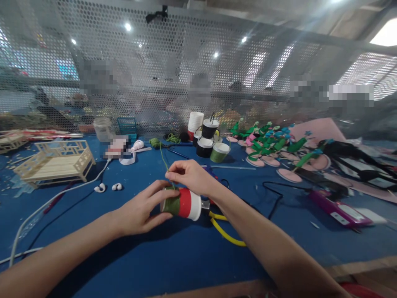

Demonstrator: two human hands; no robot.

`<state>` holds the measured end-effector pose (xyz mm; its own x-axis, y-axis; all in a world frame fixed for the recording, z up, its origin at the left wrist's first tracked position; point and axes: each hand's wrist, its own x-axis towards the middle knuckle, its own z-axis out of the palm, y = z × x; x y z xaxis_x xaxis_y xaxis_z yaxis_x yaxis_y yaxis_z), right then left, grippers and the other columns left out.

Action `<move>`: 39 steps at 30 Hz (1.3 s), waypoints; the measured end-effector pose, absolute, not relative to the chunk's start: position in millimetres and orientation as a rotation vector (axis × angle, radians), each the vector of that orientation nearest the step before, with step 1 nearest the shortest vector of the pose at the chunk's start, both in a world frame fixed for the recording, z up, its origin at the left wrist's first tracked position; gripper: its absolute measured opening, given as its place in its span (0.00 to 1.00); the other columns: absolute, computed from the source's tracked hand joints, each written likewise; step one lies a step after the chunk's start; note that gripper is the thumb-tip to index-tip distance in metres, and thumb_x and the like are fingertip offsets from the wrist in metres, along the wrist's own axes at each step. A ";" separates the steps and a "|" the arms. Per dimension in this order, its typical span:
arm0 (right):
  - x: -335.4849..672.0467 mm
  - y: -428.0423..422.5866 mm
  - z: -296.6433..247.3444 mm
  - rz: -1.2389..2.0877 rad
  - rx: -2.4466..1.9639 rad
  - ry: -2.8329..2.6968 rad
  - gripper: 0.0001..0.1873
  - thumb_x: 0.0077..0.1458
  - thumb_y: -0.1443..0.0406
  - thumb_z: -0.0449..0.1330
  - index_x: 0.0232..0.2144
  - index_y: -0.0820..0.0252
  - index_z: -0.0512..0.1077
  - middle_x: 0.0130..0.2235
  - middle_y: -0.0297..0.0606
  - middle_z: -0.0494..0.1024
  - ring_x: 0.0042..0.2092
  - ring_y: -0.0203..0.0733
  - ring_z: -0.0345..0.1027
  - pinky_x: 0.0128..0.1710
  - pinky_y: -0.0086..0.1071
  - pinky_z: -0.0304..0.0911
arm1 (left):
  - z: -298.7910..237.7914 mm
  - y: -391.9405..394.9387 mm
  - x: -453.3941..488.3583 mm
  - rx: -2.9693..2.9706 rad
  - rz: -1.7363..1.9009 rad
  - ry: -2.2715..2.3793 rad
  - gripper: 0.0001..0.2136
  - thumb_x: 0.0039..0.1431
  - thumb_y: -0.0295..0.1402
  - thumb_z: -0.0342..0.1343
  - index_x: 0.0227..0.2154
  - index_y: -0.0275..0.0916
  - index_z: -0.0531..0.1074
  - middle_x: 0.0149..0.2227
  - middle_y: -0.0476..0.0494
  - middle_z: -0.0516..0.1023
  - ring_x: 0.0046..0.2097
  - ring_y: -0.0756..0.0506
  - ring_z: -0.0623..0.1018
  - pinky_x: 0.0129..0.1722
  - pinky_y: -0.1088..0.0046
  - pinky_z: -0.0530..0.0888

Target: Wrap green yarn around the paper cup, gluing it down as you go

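Just beside the cup (185, 203), yellow handles (226, 237); behind, black pots (204, 149).

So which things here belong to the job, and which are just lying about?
In use: cup in the left hand; green yarn pinched by the right hand.

Seemingly lying about: wooden miniature bed; earbuds; clear jar; green craft plants.

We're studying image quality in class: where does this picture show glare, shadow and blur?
Head view: glare at upper right from a bright opening, with light spots across the perforated screen; head view: soft shadow on the blue tabletop beneath the left forearm; head view: shapes behind the screen hazy, some pixelated, while the paper cup looks clearer.
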<state>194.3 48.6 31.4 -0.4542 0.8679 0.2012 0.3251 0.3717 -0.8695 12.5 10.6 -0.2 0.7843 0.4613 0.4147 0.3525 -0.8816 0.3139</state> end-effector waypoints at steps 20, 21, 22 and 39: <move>273.7 80.6 -5.6 0.450 -1.961 -1.885 0.05 0.39 0.72 0.59 0.24 0.63 0.69 0.25 0.41 0.74 0.31 0.43 0.69 0.27 0.29 0.58 | 12.3 30.2 7.9 2.709 0.794 0.778 0.17 0.57 0.31 0.50 0.49 0.39 0.56 0.48 0.37 0.63 0.51 0.42 0.66 0.49 0.61 0.68; 273.8 80.1 -4.2 0.469 -1.953 -1.857 0.08 0.40 0.71 0.58 0.29 0.64 0.70 0.25 0.41 0.74 0.30 0.43 0.69 0.27 0.30 0.59 | 12.0 30.0 7.2 2.706 0.800 0.784 0.17 0.57 0.31 0.50 0.49 0.39 0.56 0.48 0.37 0.63 0.51 0.42 0.66 0.49 0.61 0.68; 274.2 79.0 -1.7 0.494 -1.937 -1.834 0.11 0.41 0.71 0.57 0.33 0.64 0.69 0.26 0.40 0.74 0.29 0.42 0.69 0.27 0.30 0.60 | 11.2 29.5 6.6 2.703 0.812 0.787 0.17 0.57 0.30 0.51 0.49 0.39 0.56 0.48 0.37 0.63 0.51 0.42 0.66 0.49 0.60 0.68; 245.3 6.9 30.9 1.028 -1.334 -1.761 0.12 0.48 0.60 0.56 0.27 0.65 0.71 0.18 0.31 0.68 0.18 0.31 0.61 0.18 0.25 0.60 | -9.3 26.7 -4.8 2.618 0.994 0.875 0.16 0.56 0.30 0.51 0.47 0.40 0.59 0.48 0.38 0.62 0.51 0.42 0.66 0.50 0.58 0.68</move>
<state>245.3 6.9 30.9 -0.2335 0.9704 0.0610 0.4235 0.1580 -0.8920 -4.8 26.7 -9.3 0.5970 0.5964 0.5366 0.4570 -0.8025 0.3836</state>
